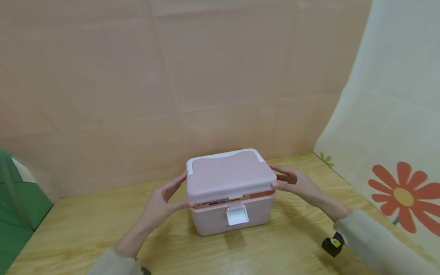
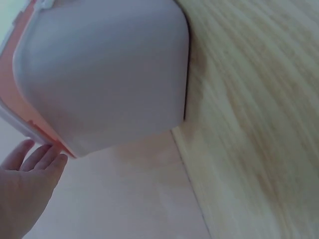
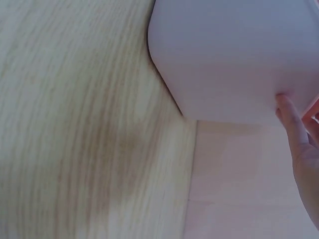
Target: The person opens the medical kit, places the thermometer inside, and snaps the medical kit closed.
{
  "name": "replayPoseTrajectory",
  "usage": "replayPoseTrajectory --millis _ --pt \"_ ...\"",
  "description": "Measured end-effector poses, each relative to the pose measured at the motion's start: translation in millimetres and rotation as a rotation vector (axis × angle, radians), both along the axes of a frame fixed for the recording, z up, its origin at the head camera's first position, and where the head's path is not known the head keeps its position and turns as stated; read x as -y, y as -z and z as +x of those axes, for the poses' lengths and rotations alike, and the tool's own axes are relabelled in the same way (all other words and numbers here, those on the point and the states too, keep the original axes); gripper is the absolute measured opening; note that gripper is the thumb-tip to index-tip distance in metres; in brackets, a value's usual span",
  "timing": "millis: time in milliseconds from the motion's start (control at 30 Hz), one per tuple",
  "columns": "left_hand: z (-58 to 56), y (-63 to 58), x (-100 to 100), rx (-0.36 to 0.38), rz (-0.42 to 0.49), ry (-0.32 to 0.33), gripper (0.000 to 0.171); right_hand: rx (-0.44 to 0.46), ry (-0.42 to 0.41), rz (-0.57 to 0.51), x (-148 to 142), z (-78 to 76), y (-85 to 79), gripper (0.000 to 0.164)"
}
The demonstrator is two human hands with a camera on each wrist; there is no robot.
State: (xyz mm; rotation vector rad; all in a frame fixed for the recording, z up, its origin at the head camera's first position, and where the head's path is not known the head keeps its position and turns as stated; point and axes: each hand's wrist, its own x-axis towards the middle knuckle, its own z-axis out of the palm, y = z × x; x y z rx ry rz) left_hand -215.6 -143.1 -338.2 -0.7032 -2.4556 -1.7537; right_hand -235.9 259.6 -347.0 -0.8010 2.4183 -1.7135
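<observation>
A pink storage box [image 1: 220,221] stands on the table with its pink and white lid [image 1: 230,172] raised a little at the front. Through the gap shows a printed edge [image 1: 223,201] of something inside. The white front latch [image 1: 237,215] hangs unfastened. My left hand [image 1: 161,204] holds the lid's left side, thumb at the front corner and fingers farther back; in the left wrist view its fingertips [image 2: 57,158] meet the lid's edge. On the opposite side my right hand [image 1: 297,183] holds the lid, its thumb at the front right corner. One finger [image 3: 288,112] touches the box's side wall.
The box rests on a wood-grain table [image 1: 275,248] close to a plain beige cloth backdrop [image 1: 220,76]. A pale cloth with a red flower [image 1: 403,196] hangs at the right. Something green [image 1: 20,210] stands at the left edge.
</observation>
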Motion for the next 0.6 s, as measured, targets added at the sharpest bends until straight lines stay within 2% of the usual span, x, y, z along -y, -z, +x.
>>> replayPoseTrajectory --millis 300,600 --pt "3.3 9.9 -0.1 -0.051 0.005 -0.016 0.078 0.001 0.025 -0.004 0.4 3.3 8.0 0.063" --pt "3.5 17.5 -1.3 -0.059 -0.015 -0.038 0.082 -0.006 0.010 -0.035 -1.2 2.4 14.3 0.065"
